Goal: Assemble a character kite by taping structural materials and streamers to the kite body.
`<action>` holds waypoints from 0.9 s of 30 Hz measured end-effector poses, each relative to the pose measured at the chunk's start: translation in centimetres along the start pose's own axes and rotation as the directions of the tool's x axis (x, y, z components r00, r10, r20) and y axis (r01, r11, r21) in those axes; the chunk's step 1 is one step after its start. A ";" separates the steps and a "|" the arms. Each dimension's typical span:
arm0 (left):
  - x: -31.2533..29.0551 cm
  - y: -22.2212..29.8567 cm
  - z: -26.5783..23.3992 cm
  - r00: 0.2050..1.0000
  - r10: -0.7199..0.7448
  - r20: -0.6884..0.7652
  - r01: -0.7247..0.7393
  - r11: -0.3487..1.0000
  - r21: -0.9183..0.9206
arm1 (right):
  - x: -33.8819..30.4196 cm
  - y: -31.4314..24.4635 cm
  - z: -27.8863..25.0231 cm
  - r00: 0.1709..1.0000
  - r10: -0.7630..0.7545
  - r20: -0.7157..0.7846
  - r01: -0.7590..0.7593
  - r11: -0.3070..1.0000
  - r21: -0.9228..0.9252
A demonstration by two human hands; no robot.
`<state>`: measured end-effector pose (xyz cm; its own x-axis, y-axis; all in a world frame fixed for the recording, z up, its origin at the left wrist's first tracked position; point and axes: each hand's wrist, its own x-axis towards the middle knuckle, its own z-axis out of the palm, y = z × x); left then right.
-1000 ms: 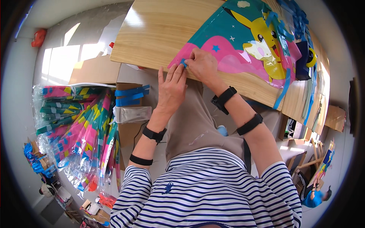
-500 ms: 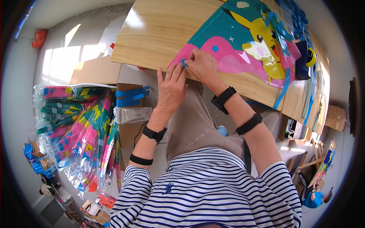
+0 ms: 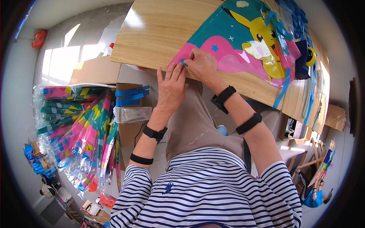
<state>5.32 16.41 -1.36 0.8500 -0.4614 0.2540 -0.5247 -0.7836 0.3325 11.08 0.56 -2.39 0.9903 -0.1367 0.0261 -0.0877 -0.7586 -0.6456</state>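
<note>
At the pointed corner of the sheet (image 3: 213, 36) on the counter (image 3: 156, 30), a blue tab (image 3: 182, 62) is being pinched by the right hand (image 3: 202, 66); the sheet's long axis is running up-right from this grip. Just left, the corner is being touched by the left hand (image 3: 171, 85), fingers extended.

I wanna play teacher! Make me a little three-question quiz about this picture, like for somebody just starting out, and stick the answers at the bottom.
1. What colour is the small piece by the fingertips of the right hand?
A) red
B) blue
C) white

2. True or false: the left hand and the right hand are both by the pink end of the printed plastic sheet, away from its yellow cartoon figure.

3. Fill in the blank: the big bundle of pink, green and yellow plastic is on the person's ____ side.

Key:
1. B
2. True
3. left
</note>
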 end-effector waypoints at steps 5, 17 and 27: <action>0.1 0.0 -0.1 1.000 0.000 0.001 0.000 1.000 0.014 | -0.1 -0.1 -0.1 1.000 0.020 0.013 -0.019 1.000 -0.019; 0.2 0.4 0.1 0.999 -0.024 0.024 0.022 0.998 0.052 | 0.0 -0.1 -0.1 1.000 0.003 -0.008 -0.004 1.000 -0.013; 0.1 0.4 -0.3 0.999 0.016 0.027 -0.019 0.992 0.124 | 0.6 0.5 0.2 0.999 0.019 0.050 -0.022 0.997 0.078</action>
<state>5.16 16.23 -0.96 0.8424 -0.4852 0.2345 -0.5315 -0.8201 0.2122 11.63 0.22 -2.82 0.9926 -0.1189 -0.0238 -0.1012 -0.7036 -0.7033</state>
